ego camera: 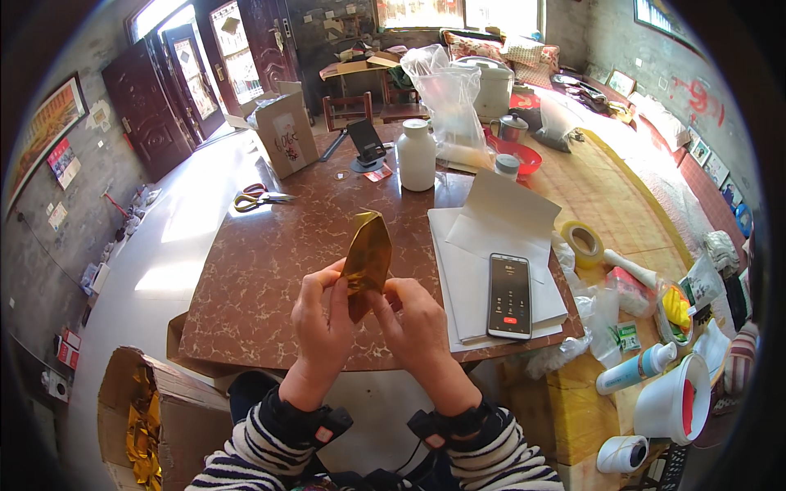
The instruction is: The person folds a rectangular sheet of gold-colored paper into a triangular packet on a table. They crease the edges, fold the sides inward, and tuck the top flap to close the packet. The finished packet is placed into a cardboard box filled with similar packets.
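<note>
A piece of folded gold foil paper [368, 255] is held upright over the near part of the marbled brown table [264, 288]. My left hand [322, 319] pinches its lower left edge between thumb and fingers. On the lower right edge, my right hand [411, 319] grips it the same way, its thumb close to the left one. The foil's lower tip shows between the two hands; the fingertips behind it are hidden. Right of my hands, a lit smartphone [509, 296] lies on a stack of white paper sheets [451, 264].
Scissors [261, 197], a white bottle [416, 156], a phone stand [367, 147] and a cardboard box [288, 135] stand or lie farther back. At right are a tape roll [582, 244] and a white bucket [666, 399]. An open carton [190, 423] with gold foil pieces [144, 423] stands at lower left.
</note>
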`<state>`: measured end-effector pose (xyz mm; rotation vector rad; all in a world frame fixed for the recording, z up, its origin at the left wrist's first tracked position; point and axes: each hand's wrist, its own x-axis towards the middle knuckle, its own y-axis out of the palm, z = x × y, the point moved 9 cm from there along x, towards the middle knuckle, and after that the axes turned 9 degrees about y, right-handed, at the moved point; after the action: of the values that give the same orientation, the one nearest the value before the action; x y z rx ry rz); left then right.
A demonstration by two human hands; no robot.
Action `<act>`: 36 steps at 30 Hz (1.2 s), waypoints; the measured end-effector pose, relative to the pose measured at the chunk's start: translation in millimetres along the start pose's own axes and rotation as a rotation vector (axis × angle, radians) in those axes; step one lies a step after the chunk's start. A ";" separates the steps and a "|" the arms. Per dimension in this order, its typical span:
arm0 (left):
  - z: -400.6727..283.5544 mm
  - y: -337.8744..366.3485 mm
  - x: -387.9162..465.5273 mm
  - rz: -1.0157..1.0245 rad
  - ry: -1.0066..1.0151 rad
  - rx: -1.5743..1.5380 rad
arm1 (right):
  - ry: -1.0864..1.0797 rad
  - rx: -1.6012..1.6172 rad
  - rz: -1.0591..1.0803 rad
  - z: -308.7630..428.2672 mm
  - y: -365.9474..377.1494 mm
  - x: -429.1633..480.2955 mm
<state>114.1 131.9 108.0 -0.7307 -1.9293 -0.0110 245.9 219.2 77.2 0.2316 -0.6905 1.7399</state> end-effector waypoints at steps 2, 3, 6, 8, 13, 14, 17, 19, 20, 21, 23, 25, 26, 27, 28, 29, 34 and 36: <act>-0.9 0.5 -0.9 0.015 0.042 0.019 | -0.011 0.042 -0.021 0.7 -4.5 -0.1; -0.3 0.7 -1.1 0.020 0.054 0.029 | -0.022 0.067 -0.032 1.2 -6.8 0.8; 3.0 4.7 -10.0 0.050 0.018 -0.001 | -0.055 0.066 -0.068 3.0 -10.2 1.0; 6.3 3.5 -11.0 0.029 0.023 -0.010 | -0.069 0.057 -0.080 3.5 -11.1 1.4; 14.1 0.0 -14.3 0.022 -0.025 -0.048 | -0.062 0.082 -0.060 4.0 -11.3 2.2; 14.7 -0.6 -13.8 0.024 -0.026 -0.058 | -0.075 0.068 -0.064 5.8 -11.6 2.5; 13.9 -2.4 -12.8 0.041 -0.019 -0.045 | -0.092 0.078 -0.063 9.1 -12.2 3.3; 12.3 -2.0 -12.5 0.057 0.000 -0.041 | -0.074 0.119 -0.056 8.2 -13.0 2.8; 11.2 -0.6 -13.3 0.064 0.011 -0.052 | -0.081 0.116 -0.076 8.6 -15.2 2.3; 10.6 0.9 -14.5 0.074 0.015 -0.074 | -0.087 0.114 -0.095 9.0 -17.0 1.6; 14.7 3.5 -19.0 0.116 -0.045 -0.091 | -0.096 0.117 -0.119 9.6 -19.0 1.0; 20.2 5.5 -22.3 0.135 -0.121 -0.178 | -0.097 0.124 -0.129 9.4 -20.5 0.9; 23.1 6.1 -23.7 0.132 -0.166 -0.249 | -0.101 0.130 -0.129 9.8 -20.9 0.4; 25.9 6.9 -24.7 0.128 -0.209 -0.321 | -0.106 0.136 -0.130 10.3 -21.3 0.0; 26.4 8.1 -24.7 0.147 -0.224 -0.333 | -0.110 0.141 -0.130 10.7 -21.7 -0.4; 27.0 9.4 -24.3 0.166 -0.239 -0.347 | -0.110 0.141 -0.132 10.7 -22.2 -0.7; 18.5 23.3 -18.0 0.163 -0.204 -0.495 | -0.111 0.144 -0.147 8.5 -26.4 -1.6; 10.1 24.4 -11.0 0.166 -0.085 -0.384 | -0.163 0.111 -0.157 12.8 -27.2 -3.3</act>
<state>121.0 149.6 86.7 -1.1611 -1.9637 -0.2566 269.8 213.0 94.7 0.4957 -0.6753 1.6217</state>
